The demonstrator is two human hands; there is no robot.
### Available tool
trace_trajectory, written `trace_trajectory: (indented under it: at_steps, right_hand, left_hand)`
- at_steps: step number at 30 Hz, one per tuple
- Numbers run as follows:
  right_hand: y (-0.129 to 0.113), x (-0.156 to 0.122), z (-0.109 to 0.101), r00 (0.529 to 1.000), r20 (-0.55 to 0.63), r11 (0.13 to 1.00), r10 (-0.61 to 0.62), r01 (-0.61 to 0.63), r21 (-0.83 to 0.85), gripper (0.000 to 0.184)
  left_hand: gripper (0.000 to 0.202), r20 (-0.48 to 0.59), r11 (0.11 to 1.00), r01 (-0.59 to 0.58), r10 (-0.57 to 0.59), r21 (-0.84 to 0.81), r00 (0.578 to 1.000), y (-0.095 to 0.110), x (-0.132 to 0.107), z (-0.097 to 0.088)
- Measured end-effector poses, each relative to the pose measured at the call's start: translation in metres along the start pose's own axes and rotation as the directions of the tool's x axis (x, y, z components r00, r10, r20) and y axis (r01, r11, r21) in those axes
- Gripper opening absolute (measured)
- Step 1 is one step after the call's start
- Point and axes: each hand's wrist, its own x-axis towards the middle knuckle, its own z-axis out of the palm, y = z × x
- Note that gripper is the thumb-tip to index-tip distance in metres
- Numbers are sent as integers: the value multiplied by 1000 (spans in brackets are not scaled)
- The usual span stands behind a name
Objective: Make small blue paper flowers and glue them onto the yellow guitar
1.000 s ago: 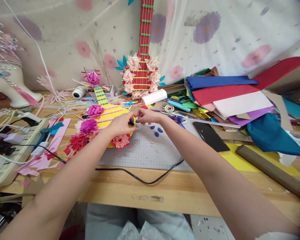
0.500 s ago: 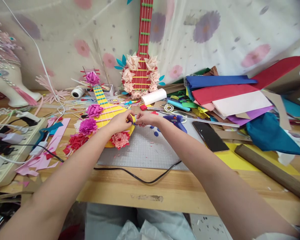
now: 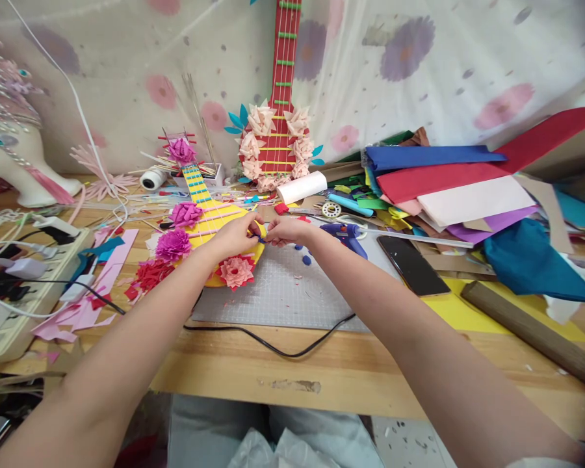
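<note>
A yellow paper guitar [image 3: 209, 218] with magenta, red and pink paper flowers lies on the workbench by a grey cutting mat [image 3: 283, 292]. My left hand [image 3: 236, 235] rests on the guitar's right edge with fingers pinched. My right hand [image 3: 283, 231] meets it fingertip to fingertip, pinched too. Between them sits a small dark blue paper piece [image 3: 259, 238] at the guitar's rim. More small blue pieces [image 3: 305, 259] lie on the mat beside my right wrist.
A blue glue gun [image 3: 346, 234] and a black phone [image 3: 412, 264] lie right of my hands. Coloured paper sheets [image 3: 448, 188] pile up at the right, a red paper guitar [image 3: 275, 136] leans on the wall, a power strip [image 3: 24, 273] sits left, and a black cord [image 3: 273, 344] crosses the front.
Both hands have drawn closer together at the guitar's right edge, fingertips now touching around the blue piece. The view has shifted slightly.
</note>
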Motion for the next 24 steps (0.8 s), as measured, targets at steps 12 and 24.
trace_trajectory:
  at_steps: [12,24]
  right_hand:
    - [0,-21,-1,990,-63,989,-123,128,74,25]
    - [16,-16,24,823,-299,847,-483,353,-398,30]
  left_hand:
    - [41,-5,995,9,-9,-97,1000,-5,2,2]
    - [44,0,996,-22,22,-92,1000,-6,2,1]
